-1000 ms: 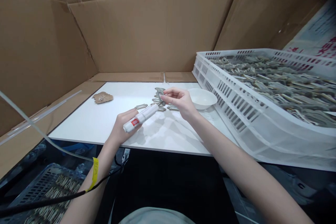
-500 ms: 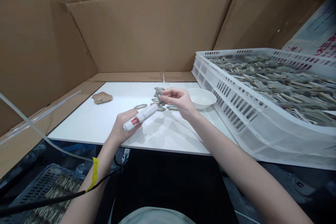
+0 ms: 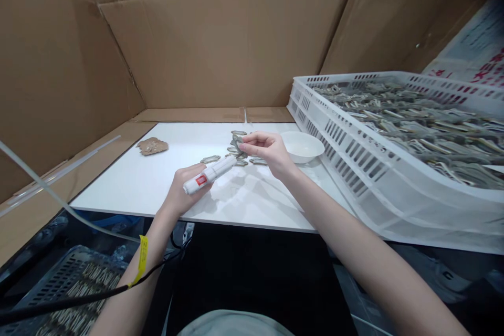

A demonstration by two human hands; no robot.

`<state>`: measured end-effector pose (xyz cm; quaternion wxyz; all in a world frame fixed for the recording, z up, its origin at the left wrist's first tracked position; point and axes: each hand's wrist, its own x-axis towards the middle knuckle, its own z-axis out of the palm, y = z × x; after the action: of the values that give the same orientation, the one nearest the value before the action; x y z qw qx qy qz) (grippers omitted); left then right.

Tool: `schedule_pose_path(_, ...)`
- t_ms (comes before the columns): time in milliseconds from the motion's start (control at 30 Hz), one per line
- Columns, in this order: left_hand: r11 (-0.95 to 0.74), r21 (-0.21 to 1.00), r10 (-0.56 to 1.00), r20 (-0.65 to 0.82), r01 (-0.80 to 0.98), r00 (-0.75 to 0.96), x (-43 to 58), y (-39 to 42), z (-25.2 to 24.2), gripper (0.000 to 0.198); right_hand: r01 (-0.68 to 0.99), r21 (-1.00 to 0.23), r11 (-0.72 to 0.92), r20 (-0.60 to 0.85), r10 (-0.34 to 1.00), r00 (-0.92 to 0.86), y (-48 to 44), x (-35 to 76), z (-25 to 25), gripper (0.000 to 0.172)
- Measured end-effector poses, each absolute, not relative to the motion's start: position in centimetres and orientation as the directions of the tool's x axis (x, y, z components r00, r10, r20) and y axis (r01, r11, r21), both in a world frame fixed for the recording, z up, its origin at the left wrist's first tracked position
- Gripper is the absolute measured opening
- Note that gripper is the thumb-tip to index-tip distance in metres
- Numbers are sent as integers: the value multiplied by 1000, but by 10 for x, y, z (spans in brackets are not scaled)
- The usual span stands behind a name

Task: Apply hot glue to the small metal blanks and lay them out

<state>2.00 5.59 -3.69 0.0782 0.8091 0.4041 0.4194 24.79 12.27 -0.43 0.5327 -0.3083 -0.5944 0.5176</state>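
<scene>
My left hand (image 3: 181, 189) is wrapped round a white pen-shaped tool (image 3: 210, 174) with a red label; its tip points up and right toward my other hand. My right hand (image 3: 266, 151) pinches a small grey metal piece (image 3: 238, 143) between thumb and fingers, right at the tool's tip. Both hands hover over a white board (image 3: 157, 184). Several more grey metal pieces (image 3: 210, 159) lie on the board just behind and beside the hands.
A small white bowl (image 3: 302, 147) stands right of my right hand. A large white slotted crate (image 3: 354, 163) full of metal pieces fills the right side. A brown scrap (image 3: 151, 145) lies far left on the board. Cardboard walls surround; a grey crate (image 3: 74, 294) sits below left.
Almost nothing: the hands, tool and held piece keep their pose, with only a slight drift of the view.
</scene>
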Motion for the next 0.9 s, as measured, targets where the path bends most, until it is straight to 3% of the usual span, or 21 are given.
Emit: schedule_pose_path(900, -651, 478, 729, 609, 589, 312, 19, 57, -38, 26, -211, -939, 271, 316, 923, -222, 127, 247, -6, 28)
